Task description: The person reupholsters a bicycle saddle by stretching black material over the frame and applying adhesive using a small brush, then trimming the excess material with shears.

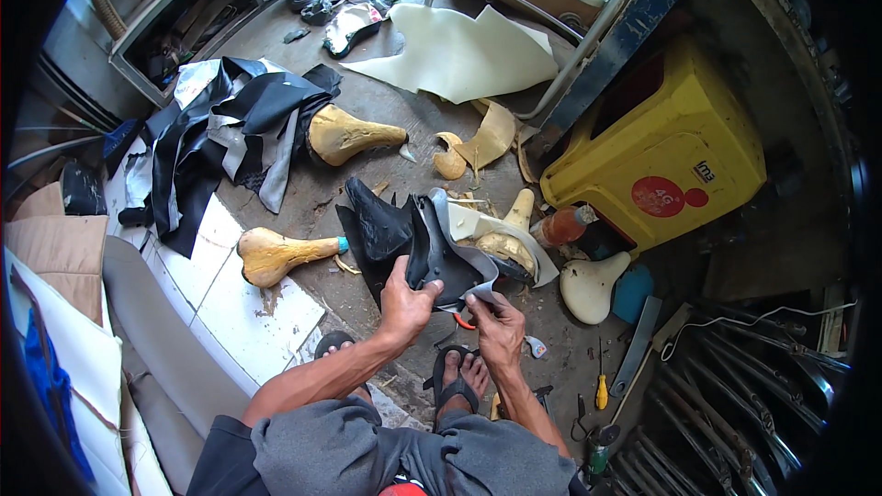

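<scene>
Between my knees and the floor pieces I hold a black leather-like cover (452,266) with a grey underside, folded and curved. My left hand (408,301) is closed on its near left edge, thumb on top. My right hand (499,329) pinches the grey edge (481,288) at the right. Beyond the cover, partly hidden by it, lies a pale foam piece (505,246). A black moulded piece (377,225) sits against the cover's left side. A yellowish saddle-shaped form (285,255) rests to the left, and a cream bicycle saddle (591,288) to the right.
Black sheet scraps (243,119) heap at the far left near another saddle form (354,134). A cream sheet (450,53) lies beyond. On the right stand a yellow plastic stool (671,147) and an orange-brown bottle (560,228); a yellow-handled screwdriver (602,392) and metal frames (735,404) lie nearer.
</scene>
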`<state>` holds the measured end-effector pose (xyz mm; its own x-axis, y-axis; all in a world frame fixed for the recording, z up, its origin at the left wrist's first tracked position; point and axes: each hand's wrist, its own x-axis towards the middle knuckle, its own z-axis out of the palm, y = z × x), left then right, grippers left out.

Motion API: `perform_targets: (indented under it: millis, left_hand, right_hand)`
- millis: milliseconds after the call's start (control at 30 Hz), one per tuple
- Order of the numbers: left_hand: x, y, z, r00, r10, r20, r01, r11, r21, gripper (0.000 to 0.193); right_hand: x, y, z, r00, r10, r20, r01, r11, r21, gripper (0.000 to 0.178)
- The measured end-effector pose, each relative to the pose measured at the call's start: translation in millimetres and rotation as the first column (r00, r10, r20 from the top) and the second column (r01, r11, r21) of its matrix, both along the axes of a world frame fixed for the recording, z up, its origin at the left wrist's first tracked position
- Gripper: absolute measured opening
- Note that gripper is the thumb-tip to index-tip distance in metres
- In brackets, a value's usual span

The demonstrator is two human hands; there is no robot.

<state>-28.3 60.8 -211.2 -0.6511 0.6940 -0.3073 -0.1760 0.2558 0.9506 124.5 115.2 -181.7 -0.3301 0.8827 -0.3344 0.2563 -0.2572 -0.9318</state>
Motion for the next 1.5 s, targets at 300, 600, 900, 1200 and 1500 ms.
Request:
perform_targets:
  millis: [300, 600, 900, 1200, 1500]
  left_hand:
    - [-8, -1, 44, 0.832, -0.068, 0.551, -0.012, 0.990, 0.141, 0.035]
    - [-15, 2, 51, 0.864, -0.149, 0.481, 0.054, 0.977, 0.204, 0.039]
    - [-29, -8, 58, 0.990, -0.080, -0.119, 0.094, 0.989, 0.112, 0.044]
    - [-26, -6, 67, 0.982, -0.176, 0.067, 0.165, 0.976, 0.143, 0.045]
    - [-21, -6, 76, 0.968, -0.160, 0.194, 0.136, 0.982, 0.134, 0.043]
  right_hand:
    - [3, 0, 11, 0.993, -0.064, -0.102, 0.071, 0.996, 0.060, 0.021]
    - [11, -1, 11, 0.999, -0.020, -0.026, 0.022, 0.998, 0.064, 0.025]
    - [37, 14, 31, 0.975, 0.082, -0.206, -0.084, 0.996, -0.002, 0.031]
    - [27, 39, -21, 0.779, 0.162, -0.606, -0.385, 0.886, -0.259, 0.047]
    - [16, 26, 17, 0.942, 0.248, -0.224, -0.248, 0.968, 0.030, 0.031]
